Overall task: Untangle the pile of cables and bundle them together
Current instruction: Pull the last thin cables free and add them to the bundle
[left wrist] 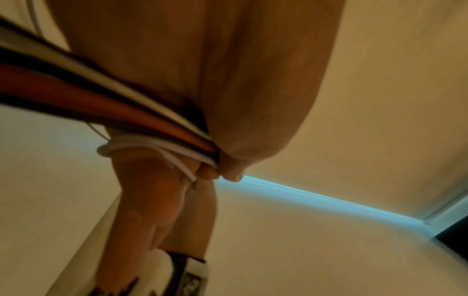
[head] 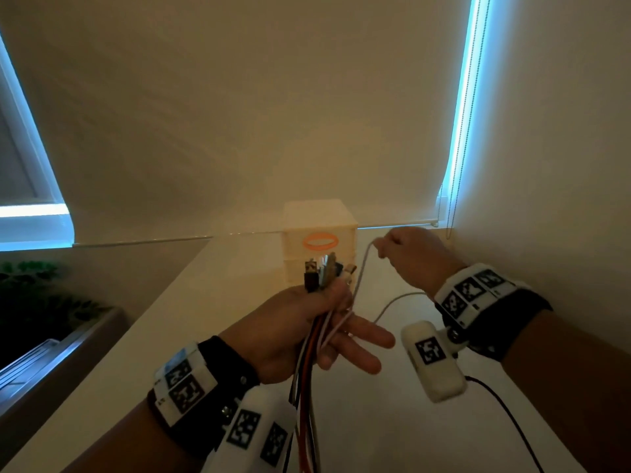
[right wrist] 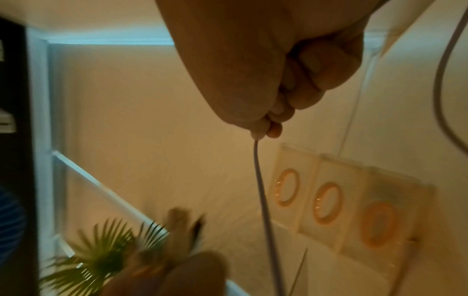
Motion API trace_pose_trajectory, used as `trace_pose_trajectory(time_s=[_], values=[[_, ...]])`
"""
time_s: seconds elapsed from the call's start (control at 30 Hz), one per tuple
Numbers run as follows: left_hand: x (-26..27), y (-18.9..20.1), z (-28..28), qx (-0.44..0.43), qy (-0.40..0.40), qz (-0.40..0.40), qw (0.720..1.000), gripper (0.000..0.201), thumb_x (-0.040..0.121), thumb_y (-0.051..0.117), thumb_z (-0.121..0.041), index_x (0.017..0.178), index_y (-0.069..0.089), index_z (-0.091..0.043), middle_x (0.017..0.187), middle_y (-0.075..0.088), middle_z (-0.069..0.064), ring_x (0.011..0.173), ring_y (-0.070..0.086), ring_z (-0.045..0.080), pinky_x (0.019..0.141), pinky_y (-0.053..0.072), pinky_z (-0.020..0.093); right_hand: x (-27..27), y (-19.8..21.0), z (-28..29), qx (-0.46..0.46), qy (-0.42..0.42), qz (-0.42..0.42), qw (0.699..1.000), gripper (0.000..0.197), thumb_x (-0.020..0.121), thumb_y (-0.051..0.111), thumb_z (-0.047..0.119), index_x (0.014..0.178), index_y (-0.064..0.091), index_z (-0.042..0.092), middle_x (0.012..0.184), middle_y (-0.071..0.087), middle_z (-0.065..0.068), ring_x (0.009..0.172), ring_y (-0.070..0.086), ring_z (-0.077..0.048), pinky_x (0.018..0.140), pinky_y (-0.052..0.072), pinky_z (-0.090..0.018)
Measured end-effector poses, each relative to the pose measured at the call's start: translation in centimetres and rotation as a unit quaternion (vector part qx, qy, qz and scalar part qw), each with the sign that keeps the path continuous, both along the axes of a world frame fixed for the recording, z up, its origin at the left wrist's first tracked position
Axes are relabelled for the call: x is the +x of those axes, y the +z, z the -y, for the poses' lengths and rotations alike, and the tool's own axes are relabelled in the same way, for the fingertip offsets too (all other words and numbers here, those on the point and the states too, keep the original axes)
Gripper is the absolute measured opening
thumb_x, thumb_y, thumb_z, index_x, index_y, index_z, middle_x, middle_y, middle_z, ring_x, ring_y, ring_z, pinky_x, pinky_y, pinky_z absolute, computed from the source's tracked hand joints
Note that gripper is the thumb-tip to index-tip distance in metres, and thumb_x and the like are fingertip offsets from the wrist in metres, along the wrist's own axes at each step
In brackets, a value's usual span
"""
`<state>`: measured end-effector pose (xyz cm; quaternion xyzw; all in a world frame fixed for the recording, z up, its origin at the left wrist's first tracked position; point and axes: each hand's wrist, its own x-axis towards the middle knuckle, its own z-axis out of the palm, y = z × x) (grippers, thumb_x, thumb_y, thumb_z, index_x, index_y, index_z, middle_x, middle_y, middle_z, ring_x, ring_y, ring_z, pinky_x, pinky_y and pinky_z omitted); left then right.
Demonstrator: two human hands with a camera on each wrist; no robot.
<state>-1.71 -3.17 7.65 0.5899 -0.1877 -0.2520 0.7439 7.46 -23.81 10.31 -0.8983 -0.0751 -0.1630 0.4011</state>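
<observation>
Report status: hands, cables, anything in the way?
Left hand grips bundle of black, red and white cables, plugs up. Right hand pinches thin white cable, drawn from bundle. Translucent plastic drawer box with orange ring handles behind, apart.

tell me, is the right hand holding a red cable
No, the right hand pinches a thin white cable; the red one stays in the left hand's bundle.

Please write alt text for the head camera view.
The left hand grips a bundle of cables, plugs pointing up, while the right hand pinches a thin white cable running from it. Behind stands a pale drawer box.
</observation>
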Motion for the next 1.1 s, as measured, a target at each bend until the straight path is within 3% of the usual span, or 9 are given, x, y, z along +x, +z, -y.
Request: trace_pose_trajectory(time_s=[0.1,0.17,0.23,0.33,0.43,0.6,0.77,1.0,1.1], values=[[0.7,-0.5,0.2,-0.026,0.052,-0.039,0.998,0.037,0.108,0.037,-0.04,0.094,0.047,-0.006,0.116,0.071,0.03,0.096,0.074,0.042,0.068,0.064,0.032,-1.6,2.4,-2.1,0.046,0.038,0.078,0.995,0.03,0.097,0.055,0.033,0.074,0.064,0.016,0.058,0.051,0.006,0.053,0.046,-0.013,0.057,0.036,-0.027],[1.6,-0.8,-0.1,-0.106,0.107,-0.073,0.986,0.037,0.109,0.037,-0.038,0.092,0.047,-0.006,0.119,0.067,0.035,0.106,0.07,0.047,0.088,0.061,0.043,-3.3,3.3,-2.9,0.085,0.091,0.092,0.988,0.028,0.098,0.055,0.029,0.077,0.064,0.012,0.051,0.045,0.009,0.044,0.038,-0.007,0.05,0.031,-0.025],[2.4,-0.8,-0.6,-0.204,0.153,-0.099,0.962,0.04,0.109,0.037,-0.039,0.085,0.046,-0.008,0.124,0.063,0.039,0.112,0.066,0.051,0.091,0.059,0.049,-5.4,3.4,-3.4,0.1,0.166,0.079,0.978,0.023,0.099,0.053,0.02,0.082,0.063,0.008,0.046,0.047,0.012,0.04,0.037,-0.003,0.045,0.03,-0.019],[3.3,-0.5,-1.7,-0.288,0.197,-0.096,0.932,0.048,0.109,0.036,-0.041,0.075,0.047,-0.009,0.124,0.064,0.038,0.108,0.07,0.046,0.093,0.057,0.052,-8.3,2.0,-4.4,0.064,0.29,0.047,0.954,0.019,0.099,0.054,0.013,0.083,0.063,0.014,0.077,0.071,0.011,0.065,0.062,-0.004,0.06,0.048,-0.018],[3.1,0.3,-1.9,-0.328,0.178,-0.085,0.924,0.049,0.109,0.034,-0.043,0.074,0.045,-0.011,0.13,0.063,0.033,0.115,0.067,0.043,0.101,0.053,0.054,-9.6,-0.5,-5.7,-0.071,0.336,0.036,0.938,0.016,0.099,0.055,0.021,0.084,0.062,0.02,0.088,0.065,0.003,0.077,0.058,-0.006,0.071,0.047,-0.016],[2.6,1.0,-2.8,-0.388,0.165,-0.084,0.903,0.04,0.107,0.041,-0.038,0.08,0.047,-0.009,0.125,0.067,0.03,0.077,0.077,0.028,0.06,0.063,0.03,-7.7,-2.9,-4.3,-0.052,0.298,-0.053,0.952,0.019,0.101,0.051,0.025,0.092,0.064,0.015,0.062,0.051,0.014,0.056,0.044,-0.001,0.054,0.037,-0.014],[1.8,1.3,-3.2,-0.302,0.136,-0.067,0.941,0.039,0.106,0.04,-0.039,0.081,0.048,-0.01,0.114,0.074,0.02,0.047,0.06,0.013,0.041,0.049,0.02,-4.3,-5.0,-1.9,-0.034,0.201,-0.127,0.971,0.027,0.101,0.05,0.028,0.086,0.064,0.011,0.055,0.044,0.013,0.042,0.04,0.004,0.048,0.031,-0.013],[1.2,0.8,-2.5,-0.189,0.116,-0.032,0.975,0.032,0.097,0.044,-0.041,0.082,0.047,-0.013,0.104,0.074,0.024,0.05,0.063,0.017,0.039,0.045,0.019,-2.4,-3.0,-1.3,-0.08,0.15,-0.065,0.983,0.027,0.097,0.057,0.036,0.076,0.064,0.021,0.062,0.054,0.007,0.05,0.044,-0.005,0.053,0.04,-0.021],[1.0,0.4,-1.7,-0.123,0.098,-0.026,0.987,0.036,0.105,0.04,-0.04,0.088,0.048,-0.01,0.11,0.071,0.031,0.079,0.075,0.035,0.053,0.058,0.026,-2.7,-1.0,-1.9,-0.127,0.125,-0.02,0.984,0.029,0.094,0.06,0.037,0.069,0.058,0.022,0.066,0.058,0.007,0.06,0.05,-0.009,0.058,0.04,-0.025]])
